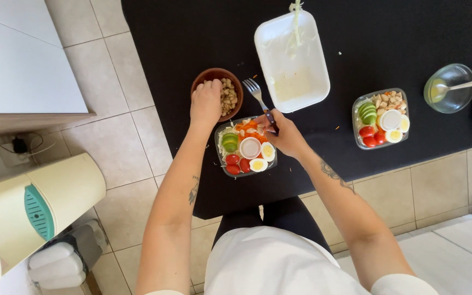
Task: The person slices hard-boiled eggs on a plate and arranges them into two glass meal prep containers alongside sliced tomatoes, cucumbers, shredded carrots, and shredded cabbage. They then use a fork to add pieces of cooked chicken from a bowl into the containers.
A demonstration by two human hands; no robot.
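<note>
Your left hand (206, 102) grips the brown bowl (214, 76) of chopped nuts just beyond the salad container (245, 148); your right hand (285, 134), fingers closed round the fork (258, 93), rests at that container's far right corner.

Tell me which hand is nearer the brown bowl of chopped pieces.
Left. The left hand rests on the brown bowl; the right hand holds a fork to its right, apart from it.

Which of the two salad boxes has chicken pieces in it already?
The right salad box, away from both hands: chicken pieces fill its top corner. The near box, under the right hand, shows none clearly.
</note>
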